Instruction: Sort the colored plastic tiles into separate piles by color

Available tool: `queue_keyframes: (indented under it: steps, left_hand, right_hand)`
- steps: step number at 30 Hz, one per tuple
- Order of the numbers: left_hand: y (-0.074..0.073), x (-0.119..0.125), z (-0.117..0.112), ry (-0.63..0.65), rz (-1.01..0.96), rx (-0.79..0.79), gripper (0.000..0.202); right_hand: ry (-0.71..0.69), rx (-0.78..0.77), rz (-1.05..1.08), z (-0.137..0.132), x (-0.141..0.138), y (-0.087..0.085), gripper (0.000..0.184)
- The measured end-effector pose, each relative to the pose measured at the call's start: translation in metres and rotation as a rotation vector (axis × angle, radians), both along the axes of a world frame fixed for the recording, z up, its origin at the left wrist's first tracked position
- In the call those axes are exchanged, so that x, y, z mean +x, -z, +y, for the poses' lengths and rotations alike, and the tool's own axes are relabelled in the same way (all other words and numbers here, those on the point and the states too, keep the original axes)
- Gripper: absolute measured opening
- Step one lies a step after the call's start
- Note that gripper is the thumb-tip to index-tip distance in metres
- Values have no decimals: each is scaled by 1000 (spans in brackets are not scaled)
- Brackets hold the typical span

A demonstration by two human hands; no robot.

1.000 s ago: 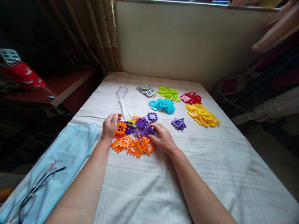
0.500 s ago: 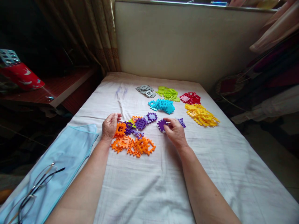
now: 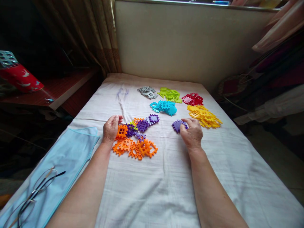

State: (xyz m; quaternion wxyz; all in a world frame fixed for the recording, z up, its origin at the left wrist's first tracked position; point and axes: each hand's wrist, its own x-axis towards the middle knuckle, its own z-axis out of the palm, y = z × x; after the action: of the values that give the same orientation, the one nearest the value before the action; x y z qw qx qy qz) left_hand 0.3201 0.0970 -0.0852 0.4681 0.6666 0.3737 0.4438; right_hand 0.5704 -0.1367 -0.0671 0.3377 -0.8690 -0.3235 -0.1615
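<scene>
My right hand (image 3: 193, 133) pinches a purple square plastic tile with toothed edges (image 3: 177, 126), low over the sheet; whether it rests on another purple piece is hidden. My left hand (image 3: 110, 129) stands on its edge, cupped and still, fingers loosely bent beside an orange window tile (image 3: 122, 131). To its right lies a mixed heap, with purple tiles (image 3: 142, 125), a bit of lime green and more orange tiles (image 3: 143, 147) nearer me. A purple frame tile with a pale middle (image 3: 154, 118) lies at the heap's far right.
Sorted piles lie farther back: grey (image 3: 147, 92), lime green (image 3: 169, 95), turquoise (image 3: 163, 107), red (image 3: 193, 99) and yellow (image 3: 204, 116). On the left, eyeglasses (image 3: 35, 191) rest on a light blue cloth (image 3: 78, 148). A red can (image 3: 22, 77) stands on a side table.
My right hand has moved to the right with the purple tile, which now covers the spot of the purple piece seen there before. My left hand has stayed in place.
</scene>
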Motion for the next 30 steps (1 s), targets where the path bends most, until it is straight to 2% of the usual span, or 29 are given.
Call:
queue_keyframes:
  steps: [4, 8, 10, 14, 21, 25, 30]
  left_hand:
    - [-2, 0, -1, 5, -3, -12, 53]
    - [-4, 0, -2, 1, 0, -19, 54]
    - [-4, 0, -2, 0, -1, -18, 54]
    - [-2, 0, -1, 2, -24, -31, 52]
    - [-2, 1, -1, -2, -25, -40, 53]
    - [-3, 0, -2, 0, -15, -31, 54]
    - [-2, 0, -1, 2, -3, -20, 52]
  right_hand:
    - [-129, 16, -30, 13, -18, -2, 27]
    - [-324, -37, 13, 41, -42, 2, 25]
    - [-356, -85, 27, 56, -51, 7, 27]
    - [-322, -178, 41, 75, -58, 16, 35]
    - [-326, -111, 55, 69, -58, 20, 17]
    - [-300, -7, 10, 60, -51, 14, 18]
    - [-130, 45, -10, 43, -23, -1, 23]
